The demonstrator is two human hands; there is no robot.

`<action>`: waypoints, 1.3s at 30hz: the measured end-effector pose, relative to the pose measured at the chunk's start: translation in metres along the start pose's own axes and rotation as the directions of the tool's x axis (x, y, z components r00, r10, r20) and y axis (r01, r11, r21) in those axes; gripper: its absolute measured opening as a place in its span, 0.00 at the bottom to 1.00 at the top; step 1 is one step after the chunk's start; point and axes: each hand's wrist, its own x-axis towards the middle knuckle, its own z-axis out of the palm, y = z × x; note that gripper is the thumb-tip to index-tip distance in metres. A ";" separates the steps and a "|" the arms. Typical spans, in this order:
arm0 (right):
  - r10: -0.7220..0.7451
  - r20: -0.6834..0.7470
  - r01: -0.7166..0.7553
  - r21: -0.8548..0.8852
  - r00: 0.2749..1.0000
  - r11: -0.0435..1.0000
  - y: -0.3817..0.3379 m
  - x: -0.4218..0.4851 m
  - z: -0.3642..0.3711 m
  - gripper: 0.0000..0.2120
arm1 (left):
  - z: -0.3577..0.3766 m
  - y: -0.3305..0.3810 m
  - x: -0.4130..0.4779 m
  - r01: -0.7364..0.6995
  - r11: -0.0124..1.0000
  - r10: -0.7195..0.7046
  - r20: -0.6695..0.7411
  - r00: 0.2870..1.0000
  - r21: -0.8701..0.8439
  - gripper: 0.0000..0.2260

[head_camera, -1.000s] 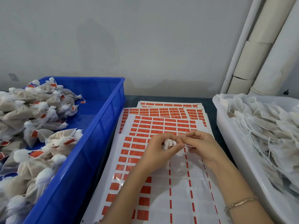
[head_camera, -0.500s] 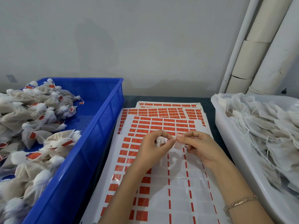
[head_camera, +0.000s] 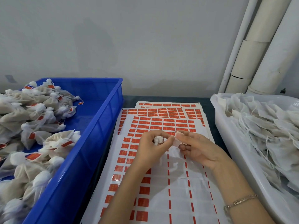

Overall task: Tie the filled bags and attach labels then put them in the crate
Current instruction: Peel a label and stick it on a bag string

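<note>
My left hand [head_camera: 149, 145] grips the gathered white top of a small filled bag [head_camera: 158, 140]; the bag's body is hidden under that hand. My right hand [head_camera: 196, 148] pinches a pale label [head_camera: 178, 137] by its edge, close to the bag's neck. Both hands hover over stacked sheets of red labels [head_camera: 161, 122]. The blue crate [head_camera: 90, 143] at the left holds several tied, labelled bags [head_camera: 32, 123].
A white bin [head_camera: 229, 138] at the right is piled with untied mesh bags and loose strings. The near label sheet shows rows where stickers have been peeled off. A grey wall and pale pipes stand behind the table.
My hands have drawn a little apart. The right hand now holds the label up beside the bag's neck, where earlier the fingertips of both hands met at the bag's top.
</note>
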 end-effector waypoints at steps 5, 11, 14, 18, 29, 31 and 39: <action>-0.042 0.032 0.042 0.002 0.999 0.999 -0.003 0.001 -0.001 0.27 | 0.000 0.000 0.000 0.052 0.999 -0.051 -0.034 0.998 0.017 0.08; -0.152 -0.100 0.137 -0.140 0.983 0.981 -0.003 -0.003 -0.007 0.20 | 0.000 0.000 0.001 0.078 0.997 -0.077 -0.057 0.995 0.017 0.09; -0.192 -0.141 0.158 -0.222 0.971 0.962 -0.003 -0.004 -0.006 0.13 | 0.000 -0.001 0.001 0.091 0.996 -0.090 -0.055 0.994 0.012 0.08; -0.248 -0.173 0.179 -0.339 0.953 0.924 -0.004 -0.005 -0.004 0.11 | 0.000 -0.001 0.002 0.122 0.992 -0.122 -0.048 0.991 -0.001 0.08; -0.376 -0.129 0.277 -0.472 0.917 0.837 -0.003 -0.005 0.000 0.13 | 0.001 -0.003 0.002 0.160 0.987 -0.160 -0.036 0.987 0.003 0.07; -0.388 -0.130 0.286 -0.477 0.912 0.831 -0.002 -0.004 0.000 0.12 | 0.001 -0.002 0.002 0.161 0.987 -0.161 -0.020 0.987 0.001 0.08; -0.389 -0.126 0.305 -0.425 0.912 0.852 -0.001 -0.003 -0.003 0.07 | -0.001 -0.001 0.003 0.179 0.984 -0.178 -0.035 0.983 0.007 0.08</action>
